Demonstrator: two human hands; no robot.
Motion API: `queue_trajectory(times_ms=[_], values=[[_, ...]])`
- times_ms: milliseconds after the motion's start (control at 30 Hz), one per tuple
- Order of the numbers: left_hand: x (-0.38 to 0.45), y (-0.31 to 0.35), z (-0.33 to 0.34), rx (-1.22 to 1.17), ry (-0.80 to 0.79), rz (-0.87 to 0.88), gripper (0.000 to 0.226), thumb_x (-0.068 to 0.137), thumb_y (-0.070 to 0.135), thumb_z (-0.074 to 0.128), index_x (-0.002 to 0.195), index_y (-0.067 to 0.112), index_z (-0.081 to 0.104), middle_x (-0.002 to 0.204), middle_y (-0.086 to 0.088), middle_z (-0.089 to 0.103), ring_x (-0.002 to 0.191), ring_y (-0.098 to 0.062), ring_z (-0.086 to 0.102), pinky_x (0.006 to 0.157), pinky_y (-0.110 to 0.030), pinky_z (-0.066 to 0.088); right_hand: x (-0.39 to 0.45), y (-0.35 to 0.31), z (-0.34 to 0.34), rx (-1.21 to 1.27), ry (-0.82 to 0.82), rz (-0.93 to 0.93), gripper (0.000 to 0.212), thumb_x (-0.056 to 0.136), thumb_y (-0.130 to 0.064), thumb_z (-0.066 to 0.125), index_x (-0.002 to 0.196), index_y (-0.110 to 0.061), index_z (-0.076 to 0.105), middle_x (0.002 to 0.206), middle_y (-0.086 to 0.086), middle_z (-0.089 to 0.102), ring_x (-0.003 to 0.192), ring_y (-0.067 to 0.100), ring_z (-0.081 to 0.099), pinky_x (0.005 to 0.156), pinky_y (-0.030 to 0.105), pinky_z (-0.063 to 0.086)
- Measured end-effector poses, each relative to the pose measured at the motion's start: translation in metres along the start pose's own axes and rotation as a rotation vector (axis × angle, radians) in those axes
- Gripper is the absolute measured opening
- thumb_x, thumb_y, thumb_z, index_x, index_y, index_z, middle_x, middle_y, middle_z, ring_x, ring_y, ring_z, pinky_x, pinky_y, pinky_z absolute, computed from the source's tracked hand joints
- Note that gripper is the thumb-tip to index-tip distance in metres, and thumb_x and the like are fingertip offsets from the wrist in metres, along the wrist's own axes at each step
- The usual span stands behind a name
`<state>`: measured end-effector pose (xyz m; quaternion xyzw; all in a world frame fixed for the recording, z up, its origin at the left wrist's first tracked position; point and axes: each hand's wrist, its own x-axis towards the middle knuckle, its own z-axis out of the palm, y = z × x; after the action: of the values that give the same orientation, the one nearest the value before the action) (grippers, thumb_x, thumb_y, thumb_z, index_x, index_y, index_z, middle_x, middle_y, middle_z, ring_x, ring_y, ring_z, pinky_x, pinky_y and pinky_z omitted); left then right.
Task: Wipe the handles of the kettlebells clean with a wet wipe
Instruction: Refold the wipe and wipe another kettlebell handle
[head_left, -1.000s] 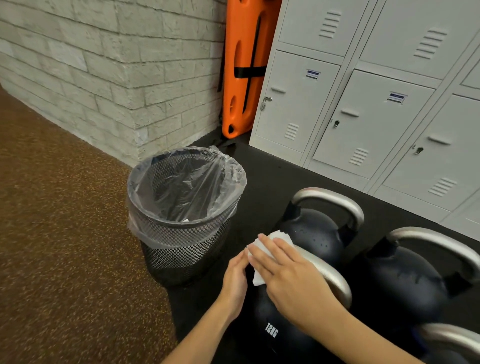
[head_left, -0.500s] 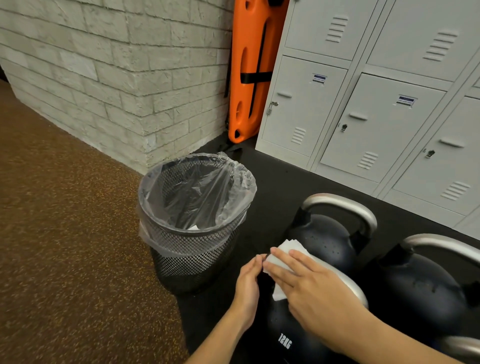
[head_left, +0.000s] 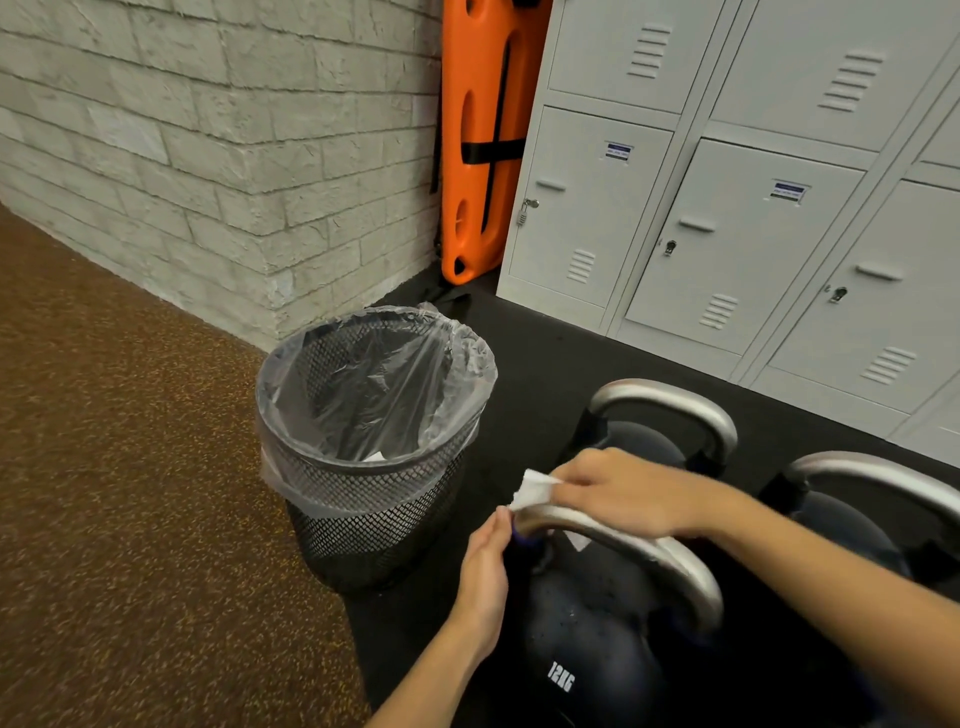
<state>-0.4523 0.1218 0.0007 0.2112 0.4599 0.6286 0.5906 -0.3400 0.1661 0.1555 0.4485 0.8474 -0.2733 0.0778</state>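
Observation:
A dark kettlebell marked 12KG (head_left: 587, 654) stands nearest me on the black mat, its steel handle (head_left: 670, 566) arching over it. My right hand (head_left: 623, 491) presses a white wet wipe (head_left: 535, 491) onto the left part of that handle. My left hand (head_left: 485, 577) rests flat against the handle's left end with its fingers together, holding nothing. Two more kettlebells stand behind: one (head_left: 670, 410) in the middle, one (head_left: 872, 483) at the right edge, both partly hidden by my right arm.
A black mesh bin (head_left: 374, 467) lined with a clear bag stands just left of the kettlebells, a scrap of white inside. Grey lockers (head_left: 727, 234) line the back right, an orange board (head_left: 483, 140) leans in the corner, and a brick wall (head_left: 208, 156) runs left.
My right hand has slid the wipe along the handle, baring more steel on the near side. The wipe is bunched smaller. My left hand stays at the handle's left end.

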Motion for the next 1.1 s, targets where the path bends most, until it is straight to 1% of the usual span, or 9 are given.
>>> queue_trajectory(times_ms=[133, 233, 333, 533, 600, 700, 833, 933, 1100], values=[[0.001, 0.000, -0.001, -0.003, -0.020, -0.020, 0.041, 0.100, 0.028, 0.042, 0.105, -0.004, 0.067, 0.114, -0.027, 0.064, 0.110, -0.029, 0.059, 0.105, -0.040, 0.038, -0.017, 0.008, -0.023, 0.282, -0.085, 0.094, 0.029, 0.097, -0.017, 0.048, 0.089, 0.003, 0.068, 0.084, 0.006, 0.060, 0.082, 0.013, 0.054, 0.074, 0.018, 0.047], [0.002, 0.000, -0.001, -0.003, -0.028, -0.028, 0.038, 0.101, 0.022, 0.038, 0.101, -0.001, 0.068, 0.107, -0.025, 0.067, 0.103, -0.027, 0.061, 0.102, -0.038, 0.041, -0.005, 0.007, -0.017, 0.230, -0.087, 0.058, 0.031, 0.094, -0.019, 0.048, 0.080, 0.007, 0.060, 0.074, 0.006, 0.051, 0.071, 0.016, 0.046, 0.071, 0.034, 0.041], [0.001, 0.000, -0.002, -0.012, -0.034, -0.036, 0.038, 0.101, 0.019, 0.037, 0.111, -0.006, 0.064, 0.112, -0.025, 0.066, 0.106, -0.025, 0.061, 0.102, -0.036, 0.041, 0.002, 0.003, -0.010, 0.176, -0.099, 0.028, 0.033, 0.091, -0.025, 0.047, 0.083, 0.002, 0.064, 0.071, 0.007, 0.058, 0.067, 0.015, 0.049, 0.069, 0.034, 0.041], [0.004, 0.001, -0.004, 0.030, -0.105, 0.020, 0.038, 0.101, 0.012, 0.034, 0.093, 0.004, 0.070, 0.093, -0.012, 0.072, 0.091, -0.015, 0.065, 0.083, -0.022, 0.049, -0.003, 0.013, -0.015, 0.126, -0.152, -0.012, 0.044, 0.084, -0.040, 0.045, 0.099, -0.006, 0.068, 0.086, 0.005, 0.065, 0.080, 0.016, 0.054, 0.084, 0.038, 0.045], [0.001, 0.006, -0.001, 0.021, -0.146, 0.033, 0.036, 0.101, 0.012, 0.033, 0.096, 0.005, 0.068, 0.093, -0.012, 0.072, 0.089, -0.014, 0.067, 0.078, -0.021, 0.052, -0.005, 0.010, -0.010, 0.035, -0.146, -0.074, 0.034, 0.097, -0.040, 0.045, 0.117, -0.026, 0.068, 0.118, -0.010, 0.069, 0.109, 0.005, 0.059, 0.103, 0.032, 0.042], [-0.004, 0.023, 0.003, 0.099, -0.222, 0.224, 0.038, 0.103, 0.027, 0.032, 0.116, 0.008, 0.062, 0.114, -0.013, 0.068, 0.106, -0.020, 0.064, 0.087, -0.024, 0.052, -0.013, 0.010, 0.003, -0.074, -0.024, -0.244, 0.032, 0.103, -0.032, 0.043, 0.132, -0.037, 0.055, 0.123, -0.004, 0.068, 0.116, 0.011, 0.060, 0.108, 0.030, 0.039], [-0.017, 0.061, 0.006, 0.485, -0.463, 0.539, 0.069, 0.085, 0.067, 0.044, 0.140, 0.025, 0.043, 0.144, 0.012, 0.047, 0.135, -0.006, 0.039, 0.109, -0.021, 0.033, -0.033, 0.019, 0.008, 0.059, 0.375, -0.351, 0.022, 0.092, -0.026, 0.066, 0.113, -0.026, 0.072, 0.114, -0.012, 0.072, 0.118, 0.000, 0.058, 0.103, 0.023, 0.044], [-0.029, 0.085, 0.019, 0.792, -0.655, 0.597, 0.084, 0.072, 0.068, 0.062, 0.144, 0.034, 0.035, 0.147, 0.018, 0.040, 0.138, -0.005, 0.034, 0.111, -0.027, 0.032, -0.045, 0.023, 0.013, 0.181, 0.511, -0.372, 0.012, 0.081, -0.020, 0.078, 0.093, -0.020, 0.079, 0.087, -0.016, 0.074, 0.086, -0.004, 0.067, 0.080, 0.012, 0.047], [-0.028, 0.072, 0.028, 1.245, -0.693, 0.755, 0.087, 0.068, 0.065, 0.067, 0.144, 0.038, 0.034, 0.145, 0.022, 0.040, 0.136, 0.005, 0.030, 0.114, -0.030, 0.027, -0.071, 0.030, 0.024, 0.258, 0.659, -0.386, 0.012, 0.079, -0.012, 0.081, 0.089, -0.017, 0.079, 0.088, -0.010, 0.076, 0.087, 0.002, 0.071, 0.082, 0.019, 0.053]])
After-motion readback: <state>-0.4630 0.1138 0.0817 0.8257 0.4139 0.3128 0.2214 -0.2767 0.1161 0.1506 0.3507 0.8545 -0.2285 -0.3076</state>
